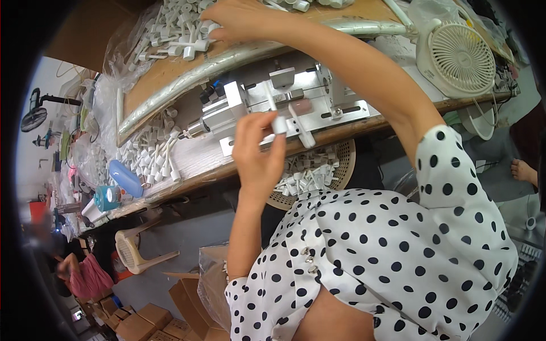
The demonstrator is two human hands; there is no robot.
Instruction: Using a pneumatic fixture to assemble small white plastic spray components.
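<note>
My left hand is closed in a pinch on a white plastic piece with a round, cup-like head and a thin stem. It holds the piece upright at the front of a silver metal fixture on the bench. Another white stemmed piece lies tilted at the fixture's front edge, beside a blurred pinkish block. My right hand reaches across the fixture to a heap of similar white pieces. Its thumb and forefinger are apart at the heap's edge; the upper frame edge cuts off part of the hand.
A raised wooden board has a plastic-wrapped rim. More white pieces lie on the bench's left, near a blue case. A basket of pieces sits below the bench edge. A white fan stands at right.
</note>
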